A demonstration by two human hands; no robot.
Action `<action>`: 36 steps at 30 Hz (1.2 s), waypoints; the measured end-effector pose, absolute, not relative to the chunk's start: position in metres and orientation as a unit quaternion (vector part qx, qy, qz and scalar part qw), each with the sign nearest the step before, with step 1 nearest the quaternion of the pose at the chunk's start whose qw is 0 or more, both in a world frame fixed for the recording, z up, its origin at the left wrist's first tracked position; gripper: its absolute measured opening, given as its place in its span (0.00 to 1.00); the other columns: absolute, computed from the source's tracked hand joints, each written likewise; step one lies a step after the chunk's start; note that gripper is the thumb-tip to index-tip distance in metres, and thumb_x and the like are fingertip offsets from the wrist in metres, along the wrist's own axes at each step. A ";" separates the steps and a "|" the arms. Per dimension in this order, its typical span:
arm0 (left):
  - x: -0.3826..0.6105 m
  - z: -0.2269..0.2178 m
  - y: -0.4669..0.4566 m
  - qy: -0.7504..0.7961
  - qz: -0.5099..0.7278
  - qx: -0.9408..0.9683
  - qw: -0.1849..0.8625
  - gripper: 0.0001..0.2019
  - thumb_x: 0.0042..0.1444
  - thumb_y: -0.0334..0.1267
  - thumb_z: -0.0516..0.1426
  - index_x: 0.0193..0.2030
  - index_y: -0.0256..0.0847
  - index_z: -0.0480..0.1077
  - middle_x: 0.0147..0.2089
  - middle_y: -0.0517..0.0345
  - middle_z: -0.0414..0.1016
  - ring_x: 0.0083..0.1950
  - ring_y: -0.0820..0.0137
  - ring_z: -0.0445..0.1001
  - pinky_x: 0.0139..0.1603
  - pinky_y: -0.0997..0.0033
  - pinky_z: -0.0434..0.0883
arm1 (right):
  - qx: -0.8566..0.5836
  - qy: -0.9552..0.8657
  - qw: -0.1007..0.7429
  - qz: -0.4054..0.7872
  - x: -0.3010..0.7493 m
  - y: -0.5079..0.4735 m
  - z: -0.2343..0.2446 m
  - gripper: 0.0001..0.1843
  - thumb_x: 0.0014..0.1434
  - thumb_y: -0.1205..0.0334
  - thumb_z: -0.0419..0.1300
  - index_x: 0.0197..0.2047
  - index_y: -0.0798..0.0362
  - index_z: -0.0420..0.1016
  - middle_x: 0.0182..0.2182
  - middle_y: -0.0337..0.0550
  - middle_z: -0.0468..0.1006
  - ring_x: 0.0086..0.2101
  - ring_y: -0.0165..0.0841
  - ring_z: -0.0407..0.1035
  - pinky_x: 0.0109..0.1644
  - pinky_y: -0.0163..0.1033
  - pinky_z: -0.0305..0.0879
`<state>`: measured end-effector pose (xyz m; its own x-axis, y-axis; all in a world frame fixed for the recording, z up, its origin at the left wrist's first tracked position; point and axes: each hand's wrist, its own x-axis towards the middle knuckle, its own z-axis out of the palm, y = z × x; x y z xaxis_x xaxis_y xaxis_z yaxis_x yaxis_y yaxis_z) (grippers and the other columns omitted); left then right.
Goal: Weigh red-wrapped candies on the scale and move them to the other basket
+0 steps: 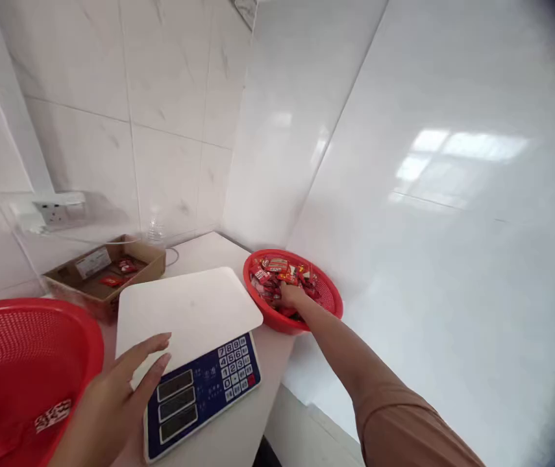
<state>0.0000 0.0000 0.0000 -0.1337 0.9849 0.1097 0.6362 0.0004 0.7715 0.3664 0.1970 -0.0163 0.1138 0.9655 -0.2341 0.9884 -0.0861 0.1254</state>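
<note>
Red mesh fills the lower left corner, where a large red basket (24,350) sits on the desk (204,250) with a couple of printed wrappers (52,415) lying in its bottom. Just right of its rim, the left hand (111,395) is spread open and flat. It grips nothing, and its fingertips rest at the near left corner of the white platter (184,311) of a scale (199,370).

The scale stands in the middle of the desk, turned at a slant. Its blue front panel faces the person, with three dark display windows and a keypad (235,366) to their right. The platter is bare.

Behind the scale, against the tiled wall, lies a shallow cardboard box (150,259) with a few red wrappers in it. A wall socket (58,211) is above it and a clear bottle (154,230) just beside its far right corner.

Right of the platter, at the desk's edge, sits a small red basket (328,298) heaped with red packets (274,266). The right hand (291,295) reaches into this basket with its knuckles up and its fingers curled down among the packets. Whether it has closed on any of them cannot be told, since the fingertips are buried in the pile. The arm stretches back toward the lower right and ends in a brown sleeve (404,428).
</note>
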 end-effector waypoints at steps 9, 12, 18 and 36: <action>0.002 0.004 -0.001 0.643 0.373 0.625 0.240 0.26 0.51 0.63 0.50 0.50 0.52 0.73 0.52 0.60 0.78 0.53 0.60 0.76 0.41 0.71 0.76 | 0.739 0.668 0.087 -0.029 0.372 0.182 -0.009 0.21 0.63 0.51 0.56 0.55 0.54 0.67 0.50 0.48 0.72 0.46 0.37 0.70 0.50 0.49 0.68; 0.005 0.001 0.000 0.631 0.375 0.632 0.249 0.25 0.51 0.62 0.51 0.49 0.52 0.73 0.51 0.59 0.78 0.53 0.60 0.76 0.42 0.72 0.76 | 0.739 0.665 0.088 -0.056 0.368 0.182 -0.009 0.31 0.59 0.44 0.57 0.59 0.56 0.64 0.48 0.53 0.74 0.46 0.42 0.70 0.49 0.48 0.67; 0.008 0.002 0.001 0.622 0.359 0.643 0.266 0.27 0.51 0.62 0.50 0.50 0.50 0.73 0.51 0.57 0.78 0.51 0.60 0.76 0.38 0.73 0.76 | 0.753 0.649 0.075 -0.083 0.360 0.189 -0.016 0.35 0.57 0.46 0.60 0.62 0.57 0.60 0.49 0.55 0.74 0.47 0.43 0.70 0.50 0.50 0.66; 0.005 -0.005 0.001 0.617 0.370 0.630 0.293 0.25 0.53 0.60 0.51 0.51 0.51 0.72 0.53 0.59 0.77 0.57 0.60 0.73 0.41 0.71 0.77 | 0.685 0.644 -0.267 -0.212 0.400 0.162 0.034 0.26 0.53 0.62 0.56 0.57 0.52 0.71 0.43 0.44 0.80 0.40 0.36 0.74 0.43 0.38 0.68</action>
